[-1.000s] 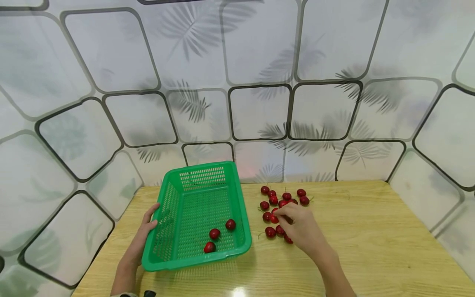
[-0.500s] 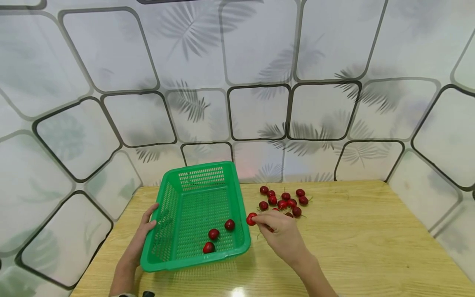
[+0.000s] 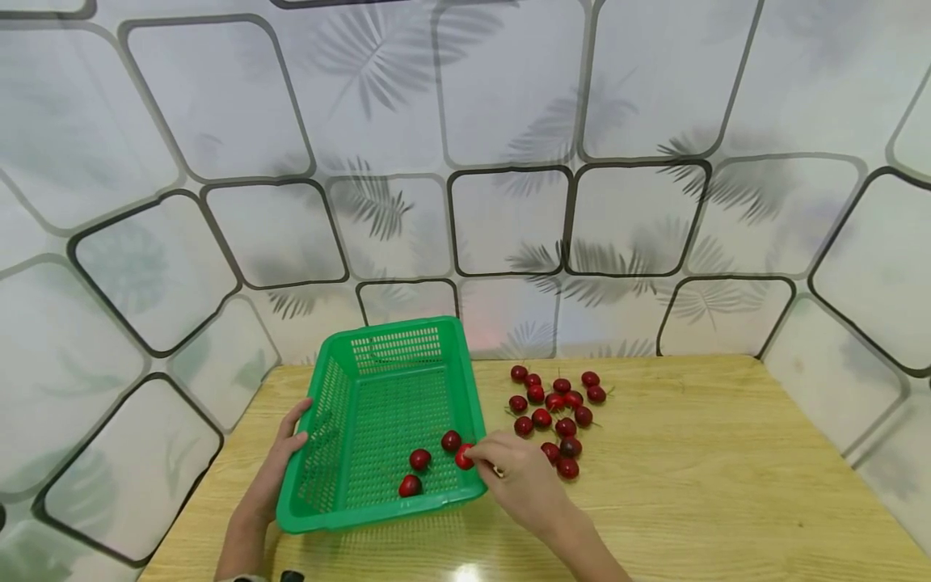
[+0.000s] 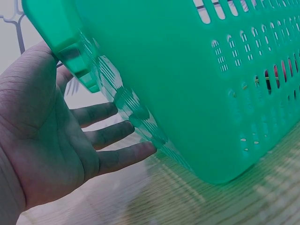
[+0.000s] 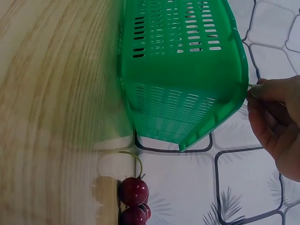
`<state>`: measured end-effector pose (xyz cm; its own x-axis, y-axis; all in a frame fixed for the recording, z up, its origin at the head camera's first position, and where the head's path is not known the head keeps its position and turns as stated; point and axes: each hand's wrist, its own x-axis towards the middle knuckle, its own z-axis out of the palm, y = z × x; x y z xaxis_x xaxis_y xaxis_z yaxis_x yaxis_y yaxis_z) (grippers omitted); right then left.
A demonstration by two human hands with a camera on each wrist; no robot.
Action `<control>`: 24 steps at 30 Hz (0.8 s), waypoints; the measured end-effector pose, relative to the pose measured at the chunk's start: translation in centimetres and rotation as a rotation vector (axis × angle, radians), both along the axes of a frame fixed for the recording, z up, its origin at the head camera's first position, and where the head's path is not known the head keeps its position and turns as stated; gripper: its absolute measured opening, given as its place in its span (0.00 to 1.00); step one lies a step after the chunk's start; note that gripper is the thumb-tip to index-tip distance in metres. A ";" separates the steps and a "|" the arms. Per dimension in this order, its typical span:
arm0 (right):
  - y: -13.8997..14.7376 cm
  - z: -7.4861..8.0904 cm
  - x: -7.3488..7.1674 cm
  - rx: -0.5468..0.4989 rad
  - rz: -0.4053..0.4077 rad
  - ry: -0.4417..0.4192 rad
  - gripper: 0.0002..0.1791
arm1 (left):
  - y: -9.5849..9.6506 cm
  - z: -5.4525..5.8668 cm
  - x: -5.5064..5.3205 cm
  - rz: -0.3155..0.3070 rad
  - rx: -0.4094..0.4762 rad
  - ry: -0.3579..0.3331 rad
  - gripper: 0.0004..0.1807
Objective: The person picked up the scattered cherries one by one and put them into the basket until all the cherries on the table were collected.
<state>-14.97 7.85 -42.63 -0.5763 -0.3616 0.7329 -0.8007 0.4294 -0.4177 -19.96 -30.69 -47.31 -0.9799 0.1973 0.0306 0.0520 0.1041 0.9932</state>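
A green plastic basket [image 3: 378,509] stands on the table with several dark red cherries in its near right part, such as one cherry [image 3: 419,460]. At its left rim my left hand [image 3: 272,473] holds on with the thumb at the edge; in the left wrist view the other fingers [image 4: 126,154] reach straight to the outer wall. My right hand [image 3: 527,489] is over the basket's right rim and pinches a bright red cherry [image 3: 463,457] by its stem. That cherry hangs just inside the rim. In the right wrist view the basket wall hides it.
To the right of the basket, a loose group of stemmed cherries [image 3: 555,402] lies on the wooden table [image 3: 698,469]. Patterned cloth [image 3: 509,218] forms a wall behind the table and at both sides.
My right hand has picked a cherry from the group and carried it left, over the basket's right rim. My left hand and the basket have stayed in place.
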 end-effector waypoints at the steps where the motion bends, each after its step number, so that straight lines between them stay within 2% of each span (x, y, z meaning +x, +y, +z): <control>1: -0.1 -0.1 0.0 0.016 -0.005 -0.014 0.12 | 0.0 0.0 0.0 -0.002 0.002 0.002 0.30; 8: -0.4 -0.3 0.2 0.113 -0.072 -0.075 0.10 | 0.0 0.0 0.0 -0.011 0.016 0.012 0.30; 14: -0.5 -0.3 0.3 0.192 -0.122 -0.166 0.07 | 0.0 0.0 0.1 -0.004 0.013 0.001 0.29; 24: -0.6 -0.3 0.2 0.210 -0.120 -0.194 0.07 | 0.1 0.1 0.0 -0.010 0.014 0.008 0.29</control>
<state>-14.74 7.30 -42.94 -0.7456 -0.4148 0.5216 -0.6534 0.6090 -0.4496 -19.92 -30.64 -47.26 -0.9775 0.2067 0.0411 0.0608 0.0901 0.9941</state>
